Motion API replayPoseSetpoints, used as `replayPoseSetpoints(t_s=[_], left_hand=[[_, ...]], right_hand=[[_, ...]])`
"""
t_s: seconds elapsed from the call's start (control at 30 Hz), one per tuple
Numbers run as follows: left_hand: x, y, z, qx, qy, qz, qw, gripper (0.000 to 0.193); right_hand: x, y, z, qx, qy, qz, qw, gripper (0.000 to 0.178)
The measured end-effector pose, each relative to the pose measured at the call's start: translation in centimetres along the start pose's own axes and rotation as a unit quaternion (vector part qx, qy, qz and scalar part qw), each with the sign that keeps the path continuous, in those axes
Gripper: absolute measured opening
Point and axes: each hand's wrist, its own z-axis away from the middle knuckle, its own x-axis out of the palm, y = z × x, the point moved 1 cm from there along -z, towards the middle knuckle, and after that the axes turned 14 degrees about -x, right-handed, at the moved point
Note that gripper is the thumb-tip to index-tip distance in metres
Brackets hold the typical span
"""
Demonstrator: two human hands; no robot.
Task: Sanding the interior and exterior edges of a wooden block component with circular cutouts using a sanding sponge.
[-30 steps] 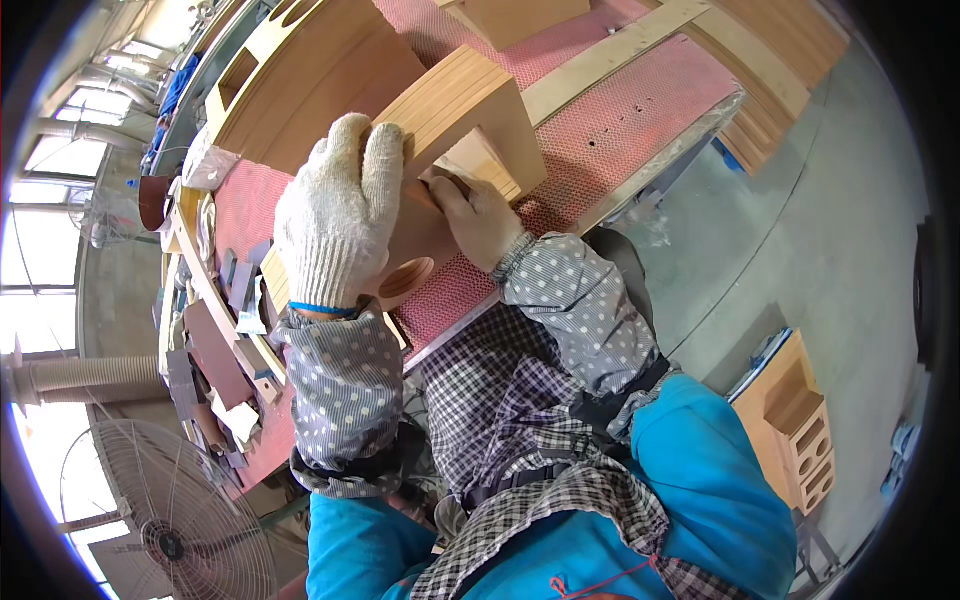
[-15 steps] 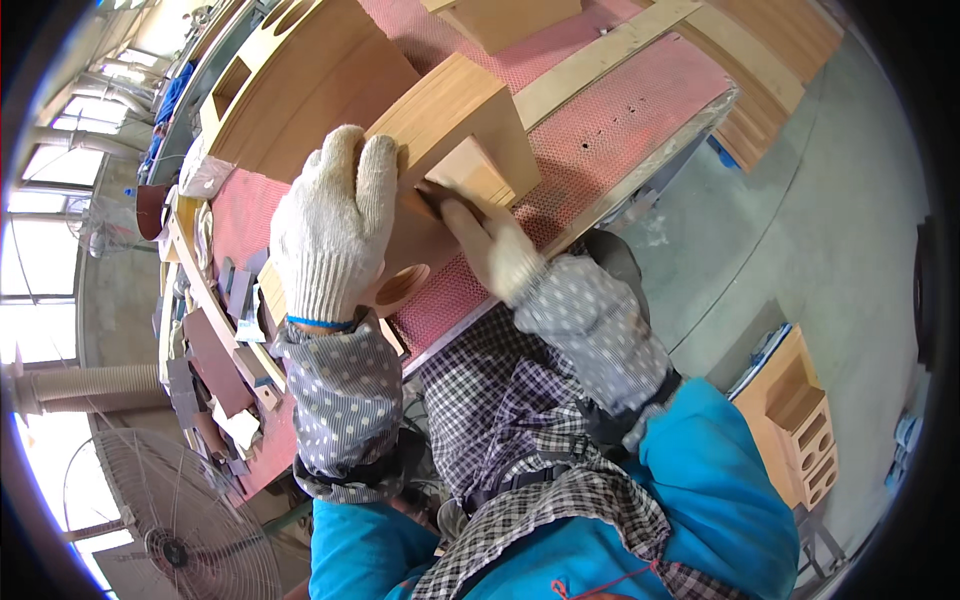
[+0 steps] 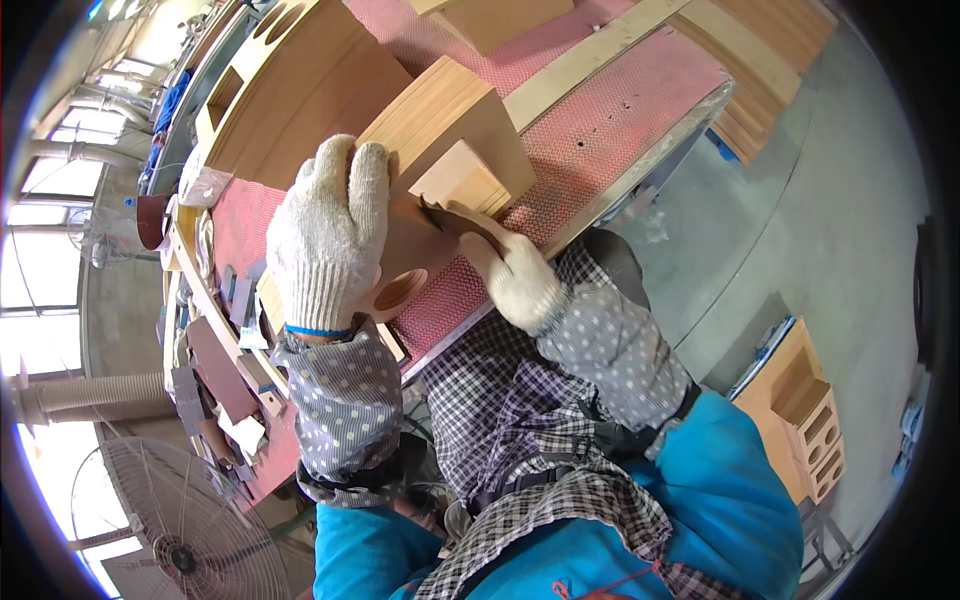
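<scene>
A light wooden box [image 3: 430, 105] with a square opening and a round hole [image 3: 402, 289] stands tilted on the bench before me. Over its left edge curls my left hand [image 3: 330, 230], in a white knit glove, gripping the wood. My right hand [image 3: 522, 278], gloved but with some fingers bare, pinches a folded dark brown piece of sandpaper [image 3: 458, 222]. The sandpaper is at the lower edge of the square opening, beside a pale inner block face [image 3: 465, 180]. Part of the box is hidden behind my left hand.
Pink mesh matting [image 3: 625, 110] covers the bench, crossed by a wooden strip [image 3: 590, 60]. A larger wooden piece [image 3: 310, 95] stands behind the box. Abrasive sheets [image 3: 220, 365] lie at left, near a fan [image 3: 180, 555]. Another holed wooden piece [image 3: 790, 410] is at lower right.
My right hand has drawn back a little toward me and to the right, showing more of the sandpaper. My left hand keeps its grip; the whole view has shifted slightly.
</scene>
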Motion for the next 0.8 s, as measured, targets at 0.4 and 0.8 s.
replayPoseSetpoints(t_s=[0.4,0.8], left_hand=[[-0.2,-0.2,-0.4,0.037,-0.005,0.033,0.999,0.033],[0.1,0.1,-0.5,-0.001,-0.008,0.036,0.999,0.033]], right_hand=[[0.7,0.5,-0.4,-0.025,0.015,0.042,0.999,0.037],[0.8,0.3,-1.4,0.014,-0.023,-0.022,0.999,0.052]])
